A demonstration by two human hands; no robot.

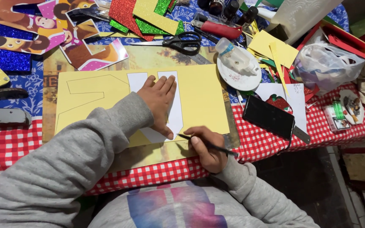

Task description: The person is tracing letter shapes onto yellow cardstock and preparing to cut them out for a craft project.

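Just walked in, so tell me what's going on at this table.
A person in a grey sweater is tracing around a white template laid on a yellow sheet. The left hand presses the template flat, while the right hand holds a pencil with its tip at the template's lower edge. One outline is already drawn on the sheet's left part. Scissors, a phone, a glue bottle on a white plate and glitter paper lie around on the checked tablecloth.

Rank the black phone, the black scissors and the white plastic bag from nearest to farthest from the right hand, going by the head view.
Measured from the right hand:
1. Black phone, just up and to its right on the checked cloth.
2. Black scissors, farther up the table, above the yellow sheet.
3. White plastic bag, far right, past the phone.
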